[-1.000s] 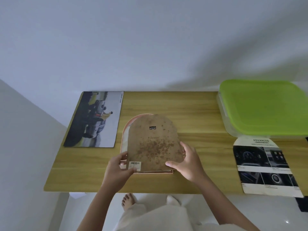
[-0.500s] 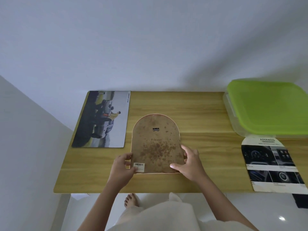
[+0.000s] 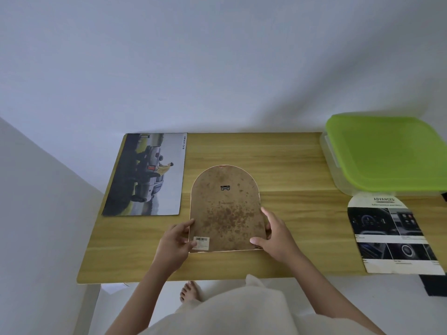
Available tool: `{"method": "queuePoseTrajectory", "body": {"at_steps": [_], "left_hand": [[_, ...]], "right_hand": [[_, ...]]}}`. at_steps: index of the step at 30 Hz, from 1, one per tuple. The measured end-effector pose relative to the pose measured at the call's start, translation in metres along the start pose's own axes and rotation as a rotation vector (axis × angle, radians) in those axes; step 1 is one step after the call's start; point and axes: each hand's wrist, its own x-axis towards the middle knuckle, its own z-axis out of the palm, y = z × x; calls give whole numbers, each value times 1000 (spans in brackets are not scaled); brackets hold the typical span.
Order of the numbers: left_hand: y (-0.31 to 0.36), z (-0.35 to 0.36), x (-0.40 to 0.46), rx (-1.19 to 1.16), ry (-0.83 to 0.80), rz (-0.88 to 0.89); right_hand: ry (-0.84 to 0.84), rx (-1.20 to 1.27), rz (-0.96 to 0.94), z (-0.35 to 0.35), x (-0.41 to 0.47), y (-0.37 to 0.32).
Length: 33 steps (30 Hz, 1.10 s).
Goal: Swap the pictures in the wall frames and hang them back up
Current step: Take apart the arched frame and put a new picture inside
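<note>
An arch-shaped frame (image 3: 226,209) lies face down in the middle of the wooden table (image 3: 290,213), its stained brown backing board up, with a small hanger near the top and a barcode sticker at the lower left. My left hand (image 3: 175,240) grips its lower left edge, thumb by the sticker. My right hand (image 3: 275,234) grips its lower right edge. A rectangular car picture (image 3: 147,174) lies flat at the table's back left. An arch-cut car-interior picture (image 3: 391,234) lies at the right front.
A clear plastic box with a green lid (image 3: 387,153) stands at the back right of the table. A white wall rises right behind the table, and another wall closes in on the left. My bare foot (image 3: 189,291) shows below the table's front edge.
The backing board, tilted up off the frame a second ago, now lies flat and seated in it. Both hands stay at the frame's lower corners.
</note>
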Motion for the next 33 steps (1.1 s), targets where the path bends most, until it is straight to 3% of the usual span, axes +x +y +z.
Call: {"method": "queuePoseTrajectory", "body": {"at_steps": [5, 15, 22, 33], "left_hand": [[-2, 0, 5, 5, -31, 7], [-4, -3, 13, 48, -109, 11], [1, -4, 22, 87, -207, -35], [7, -7, 18, 66, -191, -44]], "right_hand": [[-113, -71, 16, -6, 10, -2], [-134, -206, 0, -8, 18, -10], [-324, -382, 43, -21, 57, -38], [-173, -360, 45, -22, 78, -53]]}}
